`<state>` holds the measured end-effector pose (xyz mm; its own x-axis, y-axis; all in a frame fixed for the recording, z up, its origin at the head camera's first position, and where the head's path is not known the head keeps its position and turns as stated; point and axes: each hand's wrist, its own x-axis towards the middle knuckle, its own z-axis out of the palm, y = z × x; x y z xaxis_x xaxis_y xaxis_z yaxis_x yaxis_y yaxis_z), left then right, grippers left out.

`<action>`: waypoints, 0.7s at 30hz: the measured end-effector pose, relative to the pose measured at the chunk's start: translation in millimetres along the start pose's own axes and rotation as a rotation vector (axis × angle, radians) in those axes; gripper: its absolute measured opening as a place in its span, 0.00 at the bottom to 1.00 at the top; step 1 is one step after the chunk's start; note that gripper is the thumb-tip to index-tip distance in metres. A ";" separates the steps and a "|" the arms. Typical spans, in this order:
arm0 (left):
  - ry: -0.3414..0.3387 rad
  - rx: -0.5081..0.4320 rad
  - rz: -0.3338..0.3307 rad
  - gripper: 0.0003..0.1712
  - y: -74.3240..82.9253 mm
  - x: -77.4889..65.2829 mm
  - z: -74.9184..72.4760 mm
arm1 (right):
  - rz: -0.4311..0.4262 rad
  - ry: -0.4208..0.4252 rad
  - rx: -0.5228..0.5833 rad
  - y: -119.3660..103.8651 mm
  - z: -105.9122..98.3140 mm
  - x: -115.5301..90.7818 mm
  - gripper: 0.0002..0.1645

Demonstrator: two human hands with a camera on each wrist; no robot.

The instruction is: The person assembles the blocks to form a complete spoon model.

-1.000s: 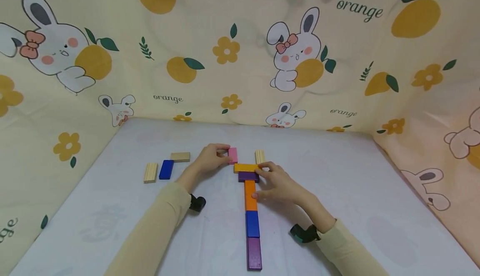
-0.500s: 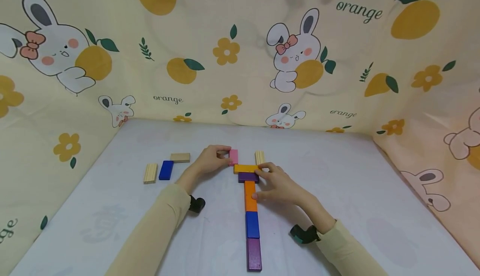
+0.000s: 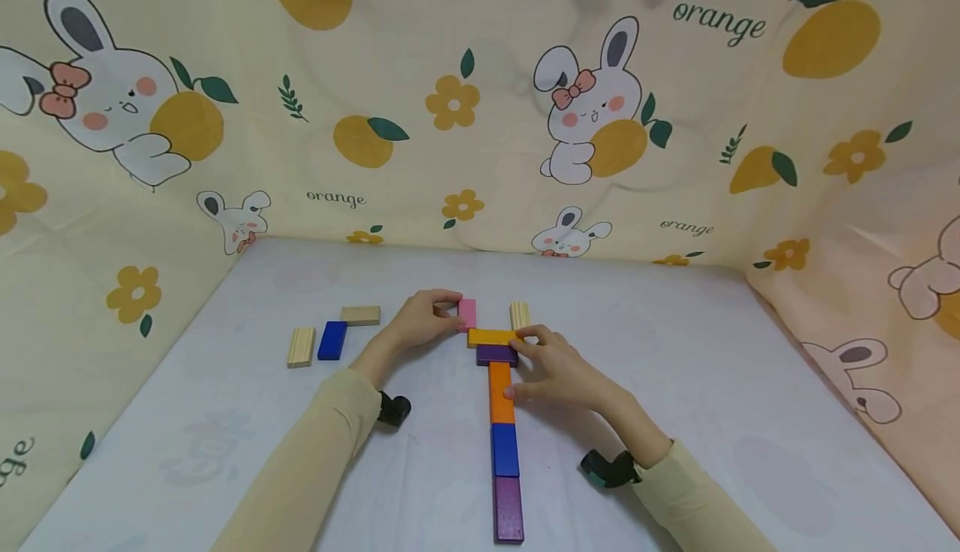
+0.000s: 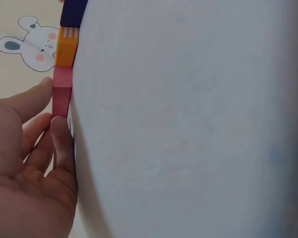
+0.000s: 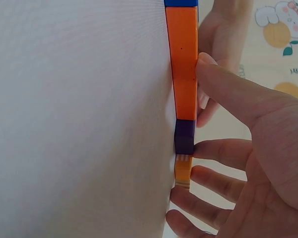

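Basically a seating job: left hand [image 3: 416, 320] pinches the flat pink painted block [image 3: 467, 314] around frame centre, its lower end at the upper-left corner of the crosswise yellow-orange painted block [image 3: 490, 338]. Left wrist view reads as contact there; a hairline gap would be too small to tell from the head view.

Right hand [image 3: 558, 366] is spread along the row's right side, thumb on the bright orange oblong block [image 3: 501, 393], forefinger at the yellow-orange block's right end, beside the dark purple crosswise block [image 3: 495, 356]. Probably decent bracing.

To seat it well: small nudges, pink block flat on the white-covered desk [image 3: 427, 485], push along its length rather than across. Square it by eye to the pale grooved wooden block [image 3: 520, 313] at upper middle. Too much force would likely skew the yellow-orange block off the purple one. Best release: both contacts together, so pink doesn't twist, then lift up; the plain tan wooden block [image 3: 361, 315] lies close by, left of that hand.
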<state>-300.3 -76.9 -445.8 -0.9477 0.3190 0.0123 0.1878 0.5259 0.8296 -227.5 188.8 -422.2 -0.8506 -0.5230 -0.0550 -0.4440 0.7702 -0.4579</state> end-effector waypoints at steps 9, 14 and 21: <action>0.007 -0.006 -0.021 0.29 -0.1 -0.7 -0.5 | 0.003 0.007 0.005 0.8 -0.3 -2.3 0.52; 0.096 0.065 0.033 0.24 13.1 -24.0 -15.5 | -0.003 0.011 0.010 1.4 0.6 -3.2 0.52; 0.330 0.130 0.103 0.21 2.4 -94.0 -69.7 | -0.016 0.014 -0.013 -0.3 1.3 -1.5 0.52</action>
<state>-228.7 -160.7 -406.0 -0.9503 0.1157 0.2891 0.2981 0.6066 0.7371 -225.7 188.9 -423.2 -0.8472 -0.5301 -0.0356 -0.4608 0.7666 -0.4471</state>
